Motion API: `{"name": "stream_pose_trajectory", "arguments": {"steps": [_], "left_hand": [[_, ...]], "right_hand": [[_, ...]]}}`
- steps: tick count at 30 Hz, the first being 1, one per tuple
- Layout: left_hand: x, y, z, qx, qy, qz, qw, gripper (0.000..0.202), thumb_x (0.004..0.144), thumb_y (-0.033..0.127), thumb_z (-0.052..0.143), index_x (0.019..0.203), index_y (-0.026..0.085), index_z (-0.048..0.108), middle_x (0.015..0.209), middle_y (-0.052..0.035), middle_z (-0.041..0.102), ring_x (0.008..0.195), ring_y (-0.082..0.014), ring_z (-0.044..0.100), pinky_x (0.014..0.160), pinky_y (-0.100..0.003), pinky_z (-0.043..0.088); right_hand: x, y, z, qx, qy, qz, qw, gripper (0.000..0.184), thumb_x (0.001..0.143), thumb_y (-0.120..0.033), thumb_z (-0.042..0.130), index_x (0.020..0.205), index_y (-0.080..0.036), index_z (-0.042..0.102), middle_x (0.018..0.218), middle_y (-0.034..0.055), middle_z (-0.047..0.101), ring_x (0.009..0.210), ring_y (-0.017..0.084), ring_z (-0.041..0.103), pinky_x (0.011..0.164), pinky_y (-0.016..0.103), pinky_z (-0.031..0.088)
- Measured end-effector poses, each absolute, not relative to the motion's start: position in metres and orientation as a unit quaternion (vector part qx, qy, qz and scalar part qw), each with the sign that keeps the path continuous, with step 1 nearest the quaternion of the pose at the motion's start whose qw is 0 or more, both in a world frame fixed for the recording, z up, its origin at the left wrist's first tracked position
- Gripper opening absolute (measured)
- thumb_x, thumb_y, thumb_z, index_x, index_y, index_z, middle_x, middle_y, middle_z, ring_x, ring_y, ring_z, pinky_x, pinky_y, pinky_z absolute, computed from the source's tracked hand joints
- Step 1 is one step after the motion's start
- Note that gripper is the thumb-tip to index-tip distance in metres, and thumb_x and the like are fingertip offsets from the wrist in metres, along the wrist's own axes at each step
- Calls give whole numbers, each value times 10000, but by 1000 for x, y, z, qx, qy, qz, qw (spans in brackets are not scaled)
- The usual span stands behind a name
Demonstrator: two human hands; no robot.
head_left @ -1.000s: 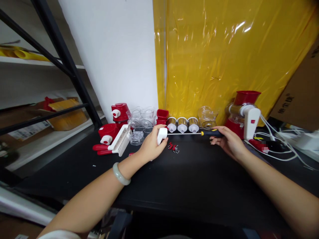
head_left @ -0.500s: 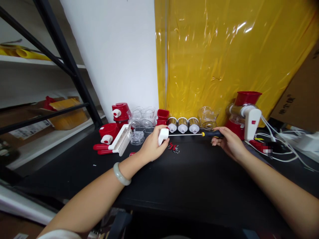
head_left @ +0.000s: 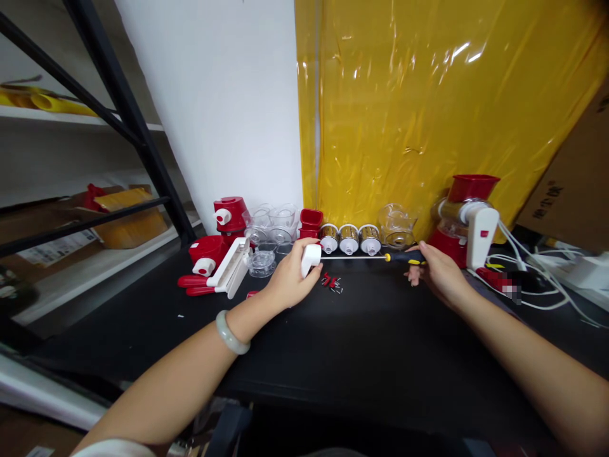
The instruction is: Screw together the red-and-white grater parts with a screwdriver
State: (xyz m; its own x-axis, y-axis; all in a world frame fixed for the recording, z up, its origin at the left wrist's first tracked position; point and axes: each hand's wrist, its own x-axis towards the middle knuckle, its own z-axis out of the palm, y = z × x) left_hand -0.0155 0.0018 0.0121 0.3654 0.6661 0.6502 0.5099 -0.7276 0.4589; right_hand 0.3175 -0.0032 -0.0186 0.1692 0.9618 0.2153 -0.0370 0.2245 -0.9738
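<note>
My left hand [head_left: 288,279] is closed round a small white plastic part [head_left: 311,259] held just above the black table [head_left: 361,343]. My right hand [head_left: 438,273] grips the black and yellow handle of a long screwdriver [head_left: 380,257], whose thin shaft runs level to the left and meets the white part. Small red pieces and screws [head_left: 332,282] lie on the table just below the shaft.
Behind stand red and white appliance parts [head_left: 223,244], clear plastic cups [head_left: 271,225], three metal drums [head_left: 349,238], a clear jug [head_left: 396,227] and an assembled red and white machine [head_left: 469,219]. White cables [head_left: 537,279] trail right. Yellow film [head_left: 428,108] covers the wall; a black shelf frame [head_left: 118,108] stands left.
My right hand has turned slightly on the screwdriver handle, its fingers shifting. The left hand and white part stay almost where they were.
</note>
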Motion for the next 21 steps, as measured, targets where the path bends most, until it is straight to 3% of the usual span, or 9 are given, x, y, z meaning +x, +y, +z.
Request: {"name": "stream_pose_trajectory", "arguments": {"steps": [3, 9, 14, 21], "left_hand": [[-16, 2, 12, 821, 360, 434, 89, 460, 883, 239, 579, 1310, 203, 410, 1168, -105, 639, 949, -230, 659, 828, -367, 504], [-16, 2, 11, 822, 358, 433, 85, 461, 881, 234, 581, 1307, 202, 409, 1181, -107, 633, 945, -226, 657, 830, -370, 504], [-15, 2, 11, 823, 358, 432, 87, 462, 882, 232, 580, 1310, 203, 408, 1147, -102, 645, 927, -225, 661, 822, -369, 504], [-15, 2, 12, 823, 357, 434, 86, 462, 881, 229, 579, 1310, 194, 409, 1167, -113, 637, 950, -227, 653, 842, -374, 498]], "right_hand": [[316, -4, -16, -451, -487, 435, 609, 365, 849, -595, 569, 873, -232, 604, 539, 21, 629, 448, 194, 595, 515, 345, 516], [317, -6, -13, -421, -463, 463, 628, 230, 813, -398, 576, 939, -216, 641, 733, 46, 719, 573, 214, 685, 645, 384, 567], [317, -7, -12, -420, -457, 469, 628, 234, 800, -323, 576, 984, -205, 660, 718, 49, 713, 597, 215, 691, 674, 389, 573], [316, -9, -9, -421, -453, 469, 630, 241, 802, -349, 604, 973, -187, 659, 676, 54, 706, 513, 186, 650, 600, 338, 545]]}}
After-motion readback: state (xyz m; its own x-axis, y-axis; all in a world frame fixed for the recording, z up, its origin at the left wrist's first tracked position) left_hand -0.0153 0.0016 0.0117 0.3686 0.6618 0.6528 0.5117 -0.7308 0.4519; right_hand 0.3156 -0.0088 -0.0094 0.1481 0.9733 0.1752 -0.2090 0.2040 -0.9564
